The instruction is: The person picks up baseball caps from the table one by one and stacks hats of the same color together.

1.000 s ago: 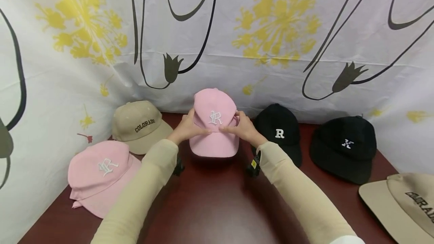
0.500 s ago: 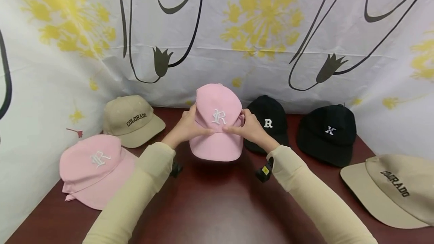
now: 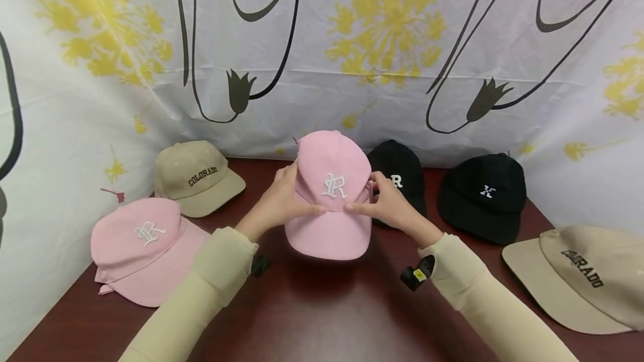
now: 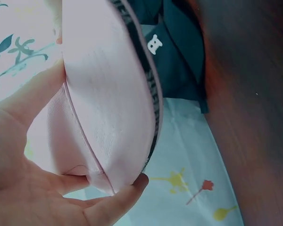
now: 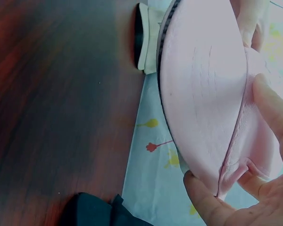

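At the clock's centre, pink cap, apparently raised off the table; left hand grips its 9 o'clock side; right hand grips its 3 o'clock side; lift seems done; release not yet.

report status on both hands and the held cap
Left hand, right hand gripping pink R baseball cap. Cap held off table. Black R baseball cap behind right hand, seemingly no obstruction.
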Available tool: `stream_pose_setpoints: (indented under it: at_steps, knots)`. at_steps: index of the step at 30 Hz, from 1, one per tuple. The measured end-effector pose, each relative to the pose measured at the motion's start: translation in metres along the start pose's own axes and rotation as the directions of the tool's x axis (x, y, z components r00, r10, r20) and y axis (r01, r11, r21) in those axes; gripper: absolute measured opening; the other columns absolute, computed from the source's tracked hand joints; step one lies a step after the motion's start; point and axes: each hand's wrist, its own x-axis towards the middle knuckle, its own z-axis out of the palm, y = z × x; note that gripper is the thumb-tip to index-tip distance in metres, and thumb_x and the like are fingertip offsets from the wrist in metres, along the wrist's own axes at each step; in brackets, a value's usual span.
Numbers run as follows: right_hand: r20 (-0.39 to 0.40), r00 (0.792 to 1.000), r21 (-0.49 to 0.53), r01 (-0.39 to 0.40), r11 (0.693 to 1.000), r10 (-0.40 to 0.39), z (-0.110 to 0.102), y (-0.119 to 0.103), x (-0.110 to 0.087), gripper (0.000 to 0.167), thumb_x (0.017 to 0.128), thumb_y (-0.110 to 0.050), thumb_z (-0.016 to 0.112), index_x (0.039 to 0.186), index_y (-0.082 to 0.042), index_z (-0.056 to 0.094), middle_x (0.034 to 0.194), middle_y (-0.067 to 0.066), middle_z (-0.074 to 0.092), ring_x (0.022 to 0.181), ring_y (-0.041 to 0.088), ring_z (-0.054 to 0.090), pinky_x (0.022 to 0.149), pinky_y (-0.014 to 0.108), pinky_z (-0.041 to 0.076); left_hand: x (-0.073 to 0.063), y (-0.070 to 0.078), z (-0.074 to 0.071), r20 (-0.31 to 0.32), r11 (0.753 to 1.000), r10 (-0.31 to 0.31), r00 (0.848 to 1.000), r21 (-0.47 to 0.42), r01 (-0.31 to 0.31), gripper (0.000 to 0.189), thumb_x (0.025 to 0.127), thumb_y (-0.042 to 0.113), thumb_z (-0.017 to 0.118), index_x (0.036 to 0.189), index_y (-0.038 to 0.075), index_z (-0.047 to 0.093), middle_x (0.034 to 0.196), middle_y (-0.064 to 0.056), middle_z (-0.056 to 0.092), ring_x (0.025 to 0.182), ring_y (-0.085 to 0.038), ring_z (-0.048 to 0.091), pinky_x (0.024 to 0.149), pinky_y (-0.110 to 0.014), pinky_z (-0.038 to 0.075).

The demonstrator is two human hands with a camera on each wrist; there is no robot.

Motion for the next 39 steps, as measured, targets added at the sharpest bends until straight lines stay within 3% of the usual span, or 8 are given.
stream_pose_setpoints:
  at_steps: [9,16,20,31,39]
  knots:
    - [0.037,0.999,0.02,-0.013,1.0,0.013,-0.002,0.0,-0.033,0.067,0.073,-0.033,0.078,0.12,-0.002,0.04,0.106,0.016,0.051,0.08,0.022,0.061,0.067,0.032,0.051,-0.027,0.01,0.009,0.006,0.999,-0.016,1.0,0.051,0.016,0.11,0.065,0.047,0.078,0.148,0.014,0.014,0.138,-0.014,0.032,0.117,-0.027,0.043,0.093,-0.045,0.038]
    - [0.033,0.999,-0.067,-0.04,0.997,0.042,0.005,0.002,-0.059,0.065,0.068,-0.038,0.08,0.111,-0.005,0.045,0.104,0.012,0.054,0.082,0.021,0.056,0.065,0.031,0.048,-0.053,0.015,0.024,0.011,0.986,-0.009,1.0,0.166,0.007,0.112,0.067,0.053,0.075,0.146,0.004,0.014,0.131,-0.021,0.037,0.105,-0.03,0.053,0.086,-0.042,0.044]
    - [0.053,0.996,-0.076,-0.074,0.994,0.078,0.011,0.005,-0.073,0.064,0.066,-0.042,0.081,0.107,-0.006,0.048,0.101,0.008,0.057,0.081,0.018,0.053,0.065,0.031,0.046,-0.064,0.012,0.033,0.054,0.988,-0.018,0.998,0.154,0.009,0.111,0.067,0.054,0.074,0.145,0.0,0.016,0.129,-0.022,0.039,0.103,-0.031,0.054,0.084,-0.043,0.045]
    - [0.099,0.982,-0.047,-0.159,0.986,0.162,0.027,0.016,-0.091,0.062,0.065,-0.042,0.081,0.103,-0.004,0.05,0.082,0.002,0.052,0.072,0.018,0.049,0.059,0.027,0.043,-0.075,-0.005,0.054,0.131,0.996,-0.052,0.99,0.077,0.042,0.109,0.066,0.053,0.074,0.143,-0.001,0.02,0.126,-0.024,0.041,0.103,-0.036,0.052,0.084,-0.047,0.043]
    - [0.089,0.988,-0.088,-0.12,0.989,0.128,0.036,0.027,-0.09,0.061,0.065,-0.042,0.081,0.1,-0.003,0.05,0.075,0.002,0.049,0.067,0.016,0.047,0.056,0.025,0.042,-0.073,-0.016,0.064,0.141,0.998,-0.046,0.989,0.048,0.04,0.11,0.066,0.052,0.075,0.142,-0.004,0.019,0.125,-0.028,0.041,0.104,-0.04,0.051,0.082,-0.05,0.044]
